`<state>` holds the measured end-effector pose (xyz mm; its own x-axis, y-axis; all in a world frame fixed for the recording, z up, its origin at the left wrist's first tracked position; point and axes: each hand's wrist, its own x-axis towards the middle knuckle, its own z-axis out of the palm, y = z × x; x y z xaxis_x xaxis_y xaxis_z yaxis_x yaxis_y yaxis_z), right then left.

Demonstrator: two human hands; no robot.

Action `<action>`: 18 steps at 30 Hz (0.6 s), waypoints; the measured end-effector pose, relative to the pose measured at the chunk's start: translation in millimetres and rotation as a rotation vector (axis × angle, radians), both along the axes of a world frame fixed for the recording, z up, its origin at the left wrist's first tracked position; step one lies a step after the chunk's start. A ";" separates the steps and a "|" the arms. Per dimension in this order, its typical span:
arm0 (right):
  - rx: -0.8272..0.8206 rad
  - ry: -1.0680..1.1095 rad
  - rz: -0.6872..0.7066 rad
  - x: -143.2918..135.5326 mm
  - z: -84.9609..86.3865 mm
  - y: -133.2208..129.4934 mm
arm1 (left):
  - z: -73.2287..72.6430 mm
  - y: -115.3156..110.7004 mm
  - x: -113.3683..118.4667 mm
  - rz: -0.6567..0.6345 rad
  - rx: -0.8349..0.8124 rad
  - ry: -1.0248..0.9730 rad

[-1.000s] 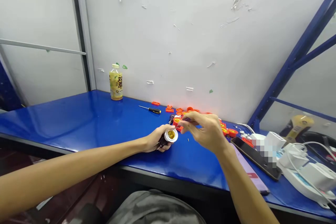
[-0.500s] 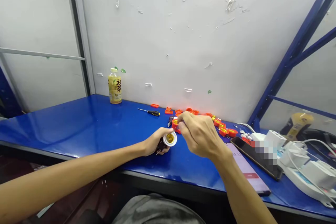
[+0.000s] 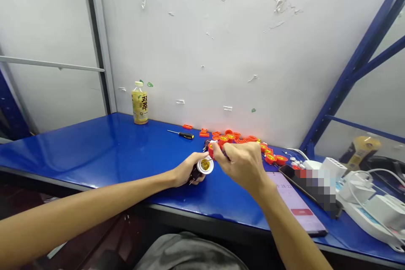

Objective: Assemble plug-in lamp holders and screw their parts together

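My left hand [image 3: 187,171] is closed around a lamp socket [image 3: 206,165] with a white rim, a brass-coloured inside and a dark body. Thin metal prongs stick out below its fingers. The socket's mouth is tilted up toward my right hand [image 3: 242,160]. That hand is closed on a thin-shafted tool [image 3: 211,159], whose tip reaches the socket's mouth; its handle is hidden in the fingers. Just behind the hands lie orange sockets [image 3: 223,139] with brass-coloured insides and a dark plug piece [image 3: 206,145].
A screwdriver [image 3: 185,135] lies on the blue table [image 3: 95,152], near several orange plastic parts [image 3: 204,133]. A drink bottle [image 3: 139,103] stands at the back left. At right are a lit phone [image 3: 297,206], a dark phone [image 3: 306,185] and a white power strip [image 3: 363,219] with chargers.
My right hand has turned and its fingers have shifted slightly, so the thin shaft at the socket's mouth shows more. My left hand keeps the socket in nearly the same place.
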<state>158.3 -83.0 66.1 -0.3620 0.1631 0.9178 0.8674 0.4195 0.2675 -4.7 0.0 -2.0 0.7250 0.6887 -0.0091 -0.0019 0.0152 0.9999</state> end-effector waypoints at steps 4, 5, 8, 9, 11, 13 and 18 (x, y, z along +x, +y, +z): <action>-0.148 -0.023 -0.085 0.2 4.5 -5.5 | 1.3 -0.1 0.1 0.002 0.010 -0.006; -0.224 -0.030 -0.057 0.8 5.9 -7.2 | 1.6 0.0 0.1 -0.001 0.010 -0.007; -0.408 -0.018 0.161 3.4 8.5 -10.5 | 1.9 0.3 -0.5 -0.026 -0.006 -0.015; -0.426 0.001 0.240 4.2 8.4 -10.8 | 2.0 0.3 -0.9 -0.037 -0.016 -0.020; -0.394 0.046 0.352 5.9 7.1 -10.6 | 2.4 -0.1 -1.5 -0.059 -0.035 -0.029; -0.339 0.058 0.403 7.5 5.3 -10.5 | 3.2 -0.5 -1.8 -0.071 -0.051 -0.038; -0.235 -0.065 0.197 8.5 6.5 -13.0 | 4.5 1.1 -0.4 -0.035 -0.136 -0.056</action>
<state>166.8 -96.0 72.5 -0.4642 0.2894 0.8371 0.7478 0.6346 0.1953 -5.1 1.1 2.5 0.7508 0.6579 -0.0590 -0.0548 0.1511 0.9870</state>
